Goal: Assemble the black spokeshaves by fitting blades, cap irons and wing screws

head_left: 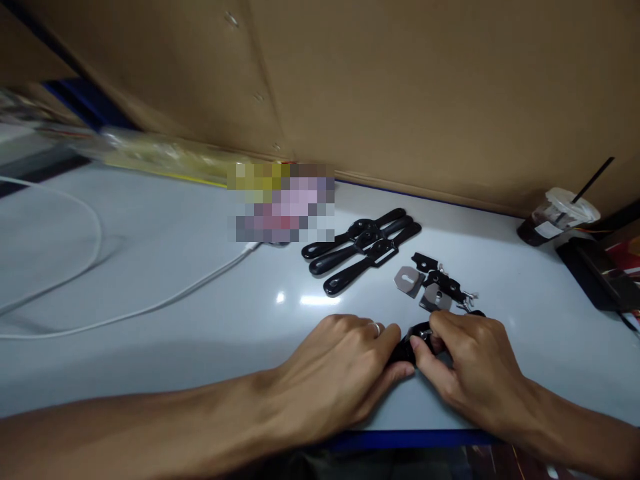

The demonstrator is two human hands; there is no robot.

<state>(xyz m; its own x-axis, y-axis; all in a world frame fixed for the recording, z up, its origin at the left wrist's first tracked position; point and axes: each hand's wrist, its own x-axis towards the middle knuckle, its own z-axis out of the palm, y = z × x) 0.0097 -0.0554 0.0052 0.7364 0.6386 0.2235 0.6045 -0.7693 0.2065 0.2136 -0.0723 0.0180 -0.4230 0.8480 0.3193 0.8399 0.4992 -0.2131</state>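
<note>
A black spokeshave (404, 350) is held low near the table's front edge. My left hand (345, 367), with a ring on one finger, is closed round its left handle. My right hand (473, 360) grips the middle and right part, the thumb and fingers pinching near a shiny metal part; the fingers hide most of the tool there. Beyond them lie flat steel blades (407, 281), black cap plates (449, 287) and small silver thumbscrews (470, 300). Three more black spokeshave bodies (346, 275) rest side by side farther back.
A white cable (165, 303) runs across the left of the table to a pixelated object (285, 210). A lidded plastic cup with a straw (547, 220) stands at the back right, near a black box (595, 273). Brown cardboard (425, 100) walls the back.
</note>
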